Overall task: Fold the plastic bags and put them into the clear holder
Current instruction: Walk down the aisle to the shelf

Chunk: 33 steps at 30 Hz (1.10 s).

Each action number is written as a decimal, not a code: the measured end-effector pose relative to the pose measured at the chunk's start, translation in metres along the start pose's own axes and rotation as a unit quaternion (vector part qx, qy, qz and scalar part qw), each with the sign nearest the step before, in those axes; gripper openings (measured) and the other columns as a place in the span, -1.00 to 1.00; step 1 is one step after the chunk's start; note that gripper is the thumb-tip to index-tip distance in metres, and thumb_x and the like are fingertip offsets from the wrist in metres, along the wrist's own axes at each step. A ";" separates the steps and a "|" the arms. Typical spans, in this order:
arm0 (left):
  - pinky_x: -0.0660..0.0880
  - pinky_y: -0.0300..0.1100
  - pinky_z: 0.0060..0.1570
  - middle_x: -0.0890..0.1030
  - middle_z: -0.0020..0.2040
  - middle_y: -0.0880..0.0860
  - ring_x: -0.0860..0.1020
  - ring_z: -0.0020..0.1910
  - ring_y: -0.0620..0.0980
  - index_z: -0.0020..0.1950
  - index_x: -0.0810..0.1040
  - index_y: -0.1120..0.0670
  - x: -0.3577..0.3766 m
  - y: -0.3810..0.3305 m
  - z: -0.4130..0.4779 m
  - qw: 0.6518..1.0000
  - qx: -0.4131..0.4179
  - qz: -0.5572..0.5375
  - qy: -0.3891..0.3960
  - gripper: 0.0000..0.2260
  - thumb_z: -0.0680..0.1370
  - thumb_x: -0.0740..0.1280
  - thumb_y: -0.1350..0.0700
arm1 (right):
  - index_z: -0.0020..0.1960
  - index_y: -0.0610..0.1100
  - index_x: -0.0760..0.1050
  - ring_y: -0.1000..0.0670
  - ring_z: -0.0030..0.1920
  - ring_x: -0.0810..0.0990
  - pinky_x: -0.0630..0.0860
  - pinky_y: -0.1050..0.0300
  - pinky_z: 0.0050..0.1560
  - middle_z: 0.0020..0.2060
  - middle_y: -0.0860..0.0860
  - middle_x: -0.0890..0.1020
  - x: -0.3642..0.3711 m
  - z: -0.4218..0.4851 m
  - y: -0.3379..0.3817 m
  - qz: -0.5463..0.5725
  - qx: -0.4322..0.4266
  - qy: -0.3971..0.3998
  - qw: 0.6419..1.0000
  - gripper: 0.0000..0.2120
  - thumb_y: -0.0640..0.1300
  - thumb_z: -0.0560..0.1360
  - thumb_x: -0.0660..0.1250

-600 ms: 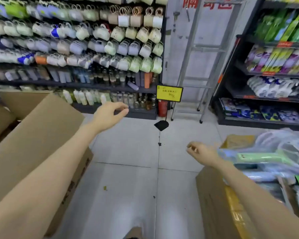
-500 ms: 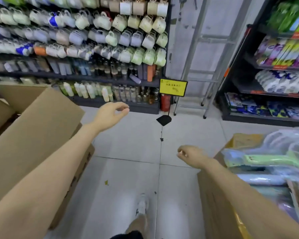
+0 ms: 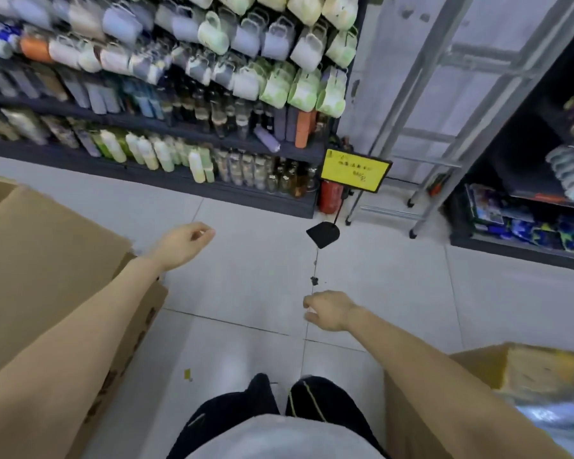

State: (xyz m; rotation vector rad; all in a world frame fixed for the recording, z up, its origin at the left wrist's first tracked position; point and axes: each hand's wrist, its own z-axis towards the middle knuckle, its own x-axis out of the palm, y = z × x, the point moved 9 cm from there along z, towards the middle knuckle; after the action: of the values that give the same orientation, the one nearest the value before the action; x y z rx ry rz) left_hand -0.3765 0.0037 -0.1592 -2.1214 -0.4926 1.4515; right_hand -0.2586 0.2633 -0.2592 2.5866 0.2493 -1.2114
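My left hand hovers over the tiled floor beside a big cardboard box, its fingers loosely curled toward the thumb, and I see nothing in it. Lower and nearer to me, my right hand shows its back with the fingers curled under; nothing shows in its grip. Crumpled clear plastic bags lie in a cardboard box at the lower right. No clear holder is in view.
A large cardboard box stands at my left. Ahead are a shelf of bottles and hanging bags, a yellow sign on a black base, a red extinguisher, a metal ladder and a right-hand shelf.
The view has tilted down, so my legs and shirt now show. My right hand has drifted left, away from the box of plastic bags. The left hand stays out in front.
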 end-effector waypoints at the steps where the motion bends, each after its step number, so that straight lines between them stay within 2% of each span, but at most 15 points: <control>1: 0.42 -0.05 0.14 0.60 0.04 0.06 0.54 0.10 0.10 0.25 0.51 0.13 -0.004 0.005 0.015 1.000 -0.016 -0.001 0.004 -0.67 0.64 0.15 -0.05 | 0.40 -0.14 0.33 -0.14 0.26 0.44 0.36 0.07 0.16 0.28 -0.13 0.47 -0.013 0.014 -0.009 0.001 -0.003 0.003 1.000 -0.60 0.04 0.64 0.09; 7: 0.37 -0.14 0.04 0.61 0.06 0.10 0.54 0.10 0.10 0.25 0.50 0.11 -0.030 0.027 0.114 0.996 -0.084 -0.018 -0.008 -0.69 0.65 0.16 -0.05 | 0.40 -0.10 0.33 -0.13 0.27 0.44 0.36 0.06 0.18 0.29 -0.10 0.48 -0.105 0.117 -0.077 -0.006 -0.002 0.020 1.000 -0.60 0.04 0.63 0.11; 11: 0.40 -0.14 0.04 0.62 0.07 0.05 0.55 0.08 0.05 0.27 0.48 0.08 -0.060 0.041 0.175 0.989 -0.141 -0.024 -0.045 -0.67 0.64 0.13 -0.09 | 0.41 -0.12 0.31 -0.13 0.27 0.46 0.40 0.07 0.13 0.31 -0.09 0.48 -0.182 0.204 -0.114 -0.035 -0.027 0.024 0.999 -0.59 0.05 0.63 0.12; 15: 0.44 -0.10 0.10 0.64 0.04 0.04 0.57 0.06 0.04 0.28 0.49 0.08 -0.095 0.059 0.212 0.972 -0.207 -0.060 -0.093 -0.65 0.64 0.13 -0.09 | 0.42 -0.11 0.31 -0.12 0.31 0.44 0.41 0.08 0.20 0.36 -0.09 0.45 -0.260 0.288 -0.126 -0.048 -0.049 0.028 0.997 -0.55 0.10 0.62 0.13; 17: 0.45 -0.08 0.11 0.63 0.06 0.06 0.58 0.06 0.06 0.29 0.48 0.10 -0.112 0.070 0.220 0.958 -0.238 -0.090 -0.129 -0.66 0.64 0.13 -0.08 | 0.41 -0.14 0.32 -0.11 0.32 0.43 0.38 0.14 0.12 0.36 -0.10 0.45 -0.298 0.329 -0.116 -0.065 -0.080 0.035 0.994 -0.55 0.08 0.62 0.14; 20: 0.45 -0.03 0.18 0.64 0.06 0.10 0.58 0.09 0.08 0.30 0.46 0.13 -0.135 0.088 0.217 0.936 -0.276 -0.132 -0.171 -0.66 0.65 0.15 -0.05 | 0.37 -0.16 0.35 -0.11 0.28 0.45 0.34 0.15 0.05 0.33 -0.11 0.47 -0.343 0.384 -0.082 -0.107 -0.116 0.047 0.986 -0.58 0.06 0.62 0.15; 23: 0.45 -0.04 0.17 0.64 0.08 0.08 0.58 0.11 0.09 0.30 0.48 0.12 -0.162 0.128 0.212 0.912 -0.319 -0.147 -0.214 -0.66 0.64 0.18 -0.05 | 0.30 -0.09 0.37 -0.12 0.27 0.46 0.33 0.12 0.02 0.32 -0.12 0.47 -0.367 0.445 -0.026 -0.151 -0.170 0.076 0.971 -0.67 0.06 0.62 0.14; 24: 0.45 -0.07 0.15 0.63 0.09 0.06 0.57 0.11 0.07 0.29 0.49 0.11 -0.171 0.146 0.210 0.902 -0.336 -0.152 -0.227 -0.67 0.64 0.19 -0.05 | 0.29 -0.06 0.36 -0.12 0.27 0.46 0.35 0.13 0.03 0.32 -0.11 0.47 -0.372 0.464 -0.003 -0.161 -0.188 0.086 0.965 -0.69 0.07 0.62 0.14; 27: 0.42 -0.17 -0.01 0.64 0.09 0.04 0.57 0.02 -0.01 0.27 0.51 0.10 -0.207 0.205 0.219 0.882 -0.367 -0.152 -0.254 -0.67 0.63 0.19 -0.07 | 0.41 -0.11 0.30 -0.11 0.28 0.46 0.40 0.10 0.16 0.31 -0.08 0.48 -0.388 0.519 0.072 -0.190 -0.233 0.102 0.948 -0.56 0.09 0.62 0.13; 30: 0.38 -0.21 -0.03 0.63 0.09 0.06 0.53 -0.01 -0.03 0.27 0.51 0.12 -0.268 0.262 0.243 0.863 -0.375 -0.165 -0.295 -0.69 0.64 0.20 -0.02 | 0.43 -0.10 0.30 -0.11 0.27 0.47 0.39 0.09 0.14 0.30 -0.08 0.50 -0.407 0.572 0.151 -0.228 -0.281 0.103 0.926 -0.56 0.08 0.63 0.12; 33: 0.47 -0.12 0.01 0.65 0.01 0.07 0.59 0.02 0.05 0.25 0.52 0.15 -0.340 0.315 0.271 0.855 -0.373 -0.175 -0.316 -0.69 0.65 0.19 -0.01 | 0.42 -0.12 0.30 -0.15 0.27 0.46 0.40 0.05 0.14 0.32 -0.12 0.48 -0.425 0.616 0.221 -0.279 -0.310 0.121 0.901 -0.58 0.05 0.63 0.12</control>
State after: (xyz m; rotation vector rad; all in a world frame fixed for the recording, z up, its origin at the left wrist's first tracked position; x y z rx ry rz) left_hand -0.7494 -0.3819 -0.1743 -1.8141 -1.8437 1.9026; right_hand -0.9158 -0.1578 -0.2701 2.1240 1.2735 -0.7552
